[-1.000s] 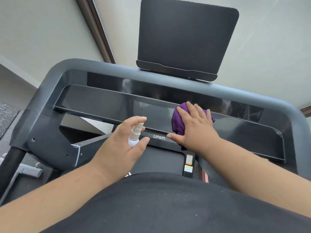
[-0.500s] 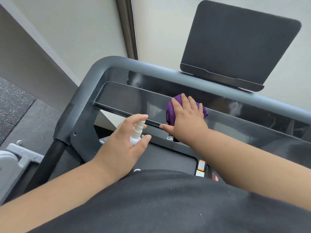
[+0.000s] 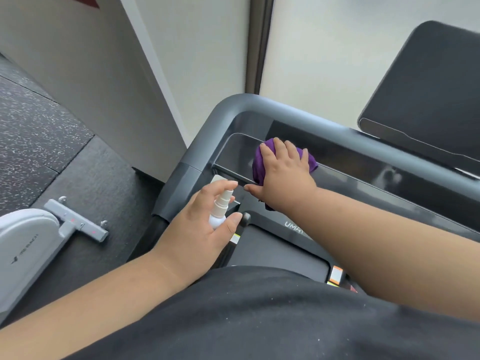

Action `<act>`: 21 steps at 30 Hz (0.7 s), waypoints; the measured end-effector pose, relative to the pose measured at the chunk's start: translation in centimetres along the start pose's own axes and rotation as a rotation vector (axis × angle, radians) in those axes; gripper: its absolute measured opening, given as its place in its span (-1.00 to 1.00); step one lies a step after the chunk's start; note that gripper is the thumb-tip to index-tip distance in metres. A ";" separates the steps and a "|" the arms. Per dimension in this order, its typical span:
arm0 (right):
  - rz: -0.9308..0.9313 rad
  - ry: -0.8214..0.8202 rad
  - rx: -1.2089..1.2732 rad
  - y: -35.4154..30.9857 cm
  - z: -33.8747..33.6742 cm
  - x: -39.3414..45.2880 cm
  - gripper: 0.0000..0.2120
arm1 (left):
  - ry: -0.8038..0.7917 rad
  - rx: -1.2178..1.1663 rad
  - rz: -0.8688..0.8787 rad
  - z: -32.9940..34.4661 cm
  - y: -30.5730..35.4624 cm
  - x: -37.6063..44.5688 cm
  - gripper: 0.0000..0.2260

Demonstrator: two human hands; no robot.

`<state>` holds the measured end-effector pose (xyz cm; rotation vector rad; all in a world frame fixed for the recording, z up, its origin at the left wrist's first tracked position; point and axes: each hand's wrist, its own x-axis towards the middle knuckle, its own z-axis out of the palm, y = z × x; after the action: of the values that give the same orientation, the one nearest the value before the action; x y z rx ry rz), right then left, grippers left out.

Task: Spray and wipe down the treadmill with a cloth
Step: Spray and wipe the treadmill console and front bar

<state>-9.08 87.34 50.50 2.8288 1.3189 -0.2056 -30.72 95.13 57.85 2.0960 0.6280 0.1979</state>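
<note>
While the purple cloth is pressed flat against the glossy console panel of the treadmill, near the panel's left end, it is covered by the right hand, whose fingers are laid nearly straight over it and whose thumb is stretched along the panel's lower edge. A fold of the cloth is seen hanging below the wrist. Just beside and below that hand, a small white spray bottle is gripped upright by the left hand; its body is curled round by the thumb and fingers, and the forefinger is arched above the nozzle. Both forearms are crossed over a black shirt that fills the lower view. Beneath the hands, the dark belt and a printed logo can be made out. A dark tablet holder is raised above the rail at the upper right. To the left, on the speckled rubber floor, the grey-white base of another machine is set close to the treadmill's upright. Pale wall panels are seen behind.
</note>
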 end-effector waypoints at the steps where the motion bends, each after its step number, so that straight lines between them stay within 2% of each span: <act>1: -0.018 -0.002 -0.001 -0.8 0.0 0.7 0.02 | 0.004 0.000 -0.009 -0.4 -0.4 -0.1 -0.57; 9: -0.121 -0.002 0.010 -5.2 -0.2 4.0 -0.09 | 0.014 -0.006 -0.023 -2.0 -2.0 -0.2 -0.58; 15: -0.224 0.007 -0.008 -5.4 -0.8 3.1 -0.20 | -0.010 0.001 0.047 -1.4 -1.6 0.8 -0.60; 21: -0.324 -0.094 -0.001 -4.0 -1.3 -0.1 -0.28 | -0.091 0.010 0.149 -0.5 -0.3 2.3 -0.59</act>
<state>-12.01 89.93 51.98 2.5510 1.7451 -0.3365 -29.04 96.79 57.70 2.1498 0.4194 0.1823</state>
